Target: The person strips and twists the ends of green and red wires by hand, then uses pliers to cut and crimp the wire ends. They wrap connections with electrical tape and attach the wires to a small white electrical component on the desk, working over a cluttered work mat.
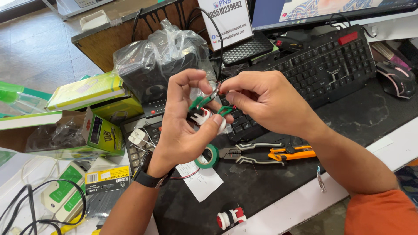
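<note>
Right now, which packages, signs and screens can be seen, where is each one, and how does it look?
Sign card: top centre, upright, white rectangle.
Monitor screen: top right, behind the keyboard, colourful picture.
Open box: left, green and yellow cardboard.
Flat box: left, yellow-green.
Bagged packet: lower left, yellow header card.
Plastic bags: centre, clear, around black items.

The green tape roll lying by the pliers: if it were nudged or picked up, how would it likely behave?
The green tape roll lies flat on the black mat, so a nudge would probably slide it, not roll it. It looks small and thin-walled, so likely light. Its open ring should make it easy to hook with a finger. The pliers beside it could block a push rightward.
</note>
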Tool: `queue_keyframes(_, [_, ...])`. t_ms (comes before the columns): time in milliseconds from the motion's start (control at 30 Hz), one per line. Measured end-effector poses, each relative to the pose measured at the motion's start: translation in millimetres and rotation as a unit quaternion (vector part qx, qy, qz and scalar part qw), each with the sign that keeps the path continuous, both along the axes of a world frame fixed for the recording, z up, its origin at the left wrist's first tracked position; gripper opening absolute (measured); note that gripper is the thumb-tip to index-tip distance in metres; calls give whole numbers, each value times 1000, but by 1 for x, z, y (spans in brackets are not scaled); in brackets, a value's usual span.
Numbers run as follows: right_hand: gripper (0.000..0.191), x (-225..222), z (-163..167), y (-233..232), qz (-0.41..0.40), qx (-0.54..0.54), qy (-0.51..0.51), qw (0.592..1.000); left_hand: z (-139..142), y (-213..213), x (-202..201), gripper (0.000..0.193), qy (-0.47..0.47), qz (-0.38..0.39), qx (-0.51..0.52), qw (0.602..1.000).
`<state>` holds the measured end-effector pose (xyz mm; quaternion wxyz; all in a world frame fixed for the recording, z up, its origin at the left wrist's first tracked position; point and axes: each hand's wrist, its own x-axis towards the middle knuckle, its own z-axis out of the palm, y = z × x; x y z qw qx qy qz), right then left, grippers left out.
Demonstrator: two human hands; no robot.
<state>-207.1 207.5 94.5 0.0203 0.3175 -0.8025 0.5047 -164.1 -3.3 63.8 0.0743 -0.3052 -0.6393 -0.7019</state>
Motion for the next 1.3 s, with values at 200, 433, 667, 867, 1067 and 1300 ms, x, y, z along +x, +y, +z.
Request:
queue_keyframes(200, [14, 0, 1, 3, 18, -9, 27, 999, -1, 3, -3, 76, -38, -33, 63, 997])
queue_keyframes(433, [8, -1, -6, 5, 70, -97, 16, 993, 5, 3, -4, 76, -139, -69, 98, 983])
queue_keyframes(667, [24, -1, -4, 6, 92, -128, 40, 987, 6, 4, -7, 75, -149, -66, 95, 982])
queue_keyframes(867, [28, -1, 9, 11, 108, -25, 107, 988, 3, 5, -8, 75, -148, -49, 68, 985])
queue_keyframes(1067, [26, 0, 15, 14, 111, 7, 126, 986, 2, 8, -8, 72, -121, -47, 23, 991])
queue_keyframes(1300, [17, -2, 10, 14, 117, -20, 168, 979, 3, 11, -4, 64, -129, -56, -30, 990])
